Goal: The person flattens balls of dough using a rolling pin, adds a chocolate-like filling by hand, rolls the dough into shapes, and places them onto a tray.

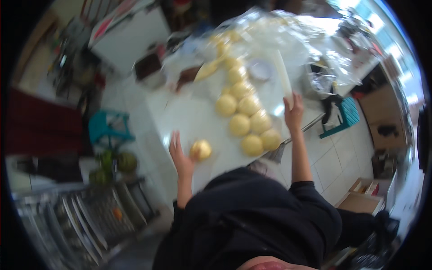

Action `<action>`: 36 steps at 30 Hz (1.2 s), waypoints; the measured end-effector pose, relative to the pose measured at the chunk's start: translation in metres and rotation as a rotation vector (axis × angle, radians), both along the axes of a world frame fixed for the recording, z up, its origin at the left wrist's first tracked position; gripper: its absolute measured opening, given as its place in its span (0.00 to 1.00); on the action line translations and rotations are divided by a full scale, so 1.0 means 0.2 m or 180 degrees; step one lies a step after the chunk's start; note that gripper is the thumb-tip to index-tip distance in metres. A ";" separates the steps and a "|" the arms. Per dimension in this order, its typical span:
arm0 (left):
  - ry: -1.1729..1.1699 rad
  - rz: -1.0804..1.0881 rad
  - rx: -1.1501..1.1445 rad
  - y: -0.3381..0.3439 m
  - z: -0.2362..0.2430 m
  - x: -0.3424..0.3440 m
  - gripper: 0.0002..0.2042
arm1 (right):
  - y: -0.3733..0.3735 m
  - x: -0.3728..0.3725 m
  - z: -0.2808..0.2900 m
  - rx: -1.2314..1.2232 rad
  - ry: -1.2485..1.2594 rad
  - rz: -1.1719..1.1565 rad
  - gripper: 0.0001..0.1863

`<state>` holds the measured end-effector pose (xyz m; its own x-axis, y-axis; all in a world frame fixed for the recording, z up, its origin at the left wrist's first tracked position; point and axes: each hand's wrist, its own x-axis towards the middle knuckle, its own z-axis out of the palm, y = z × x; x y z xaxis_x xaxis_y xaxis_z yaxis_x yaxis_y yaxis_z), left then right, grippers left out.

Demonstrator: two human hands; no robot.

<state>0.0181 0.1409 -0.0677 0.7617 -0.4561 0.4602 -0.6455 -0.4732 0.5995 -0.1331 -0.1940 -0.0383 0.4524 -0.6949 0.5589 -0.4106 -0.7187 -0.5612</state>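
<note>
On the white worktop (173, 112), a single yellow dough ball (201, 149) lies apart from the others at the near left. My left hand (182, 159) is beside it with fingers spread, the thumb against or very near the ball. To the right, my right hand (294, 112) closes around the near end of a long pale rolling pin (283, 74), which points away from me. Between my hands, several round dough balls (240, 124) form a cluster running toward the far side. Shiny clear film seems to cover part of them.
Crumpled clear plastic sheeting (292, 33) spreads over the far right of the worktop. A pale round lid or bowl (260, 70) sits by the far dough. Teal stools stand left (108, 128) and right (345, 118). At the lower left is a rack of metal trays (85, 220).
</note>
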 end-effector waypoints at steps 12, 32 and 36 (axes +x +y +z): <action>0.0477 0.0538 0.1392 0.14 -0.10 -0.18 0.26 | 0.86 0.34 -0.13 -0.0712 0.2268 0.3015 0.28; 0.0252 0.0024 0.0824 0.35 -0.19 -0.36 0.15 | 0.93 0.47 -0.06 0.1019 0.1978 0.3083 0.33; -0.0144 -0.0369 0.0984 0.56 -0.15 -0.35 0.15 | 0.99 0.65 -0.04 0.0918 0.2800 0.3213 0.26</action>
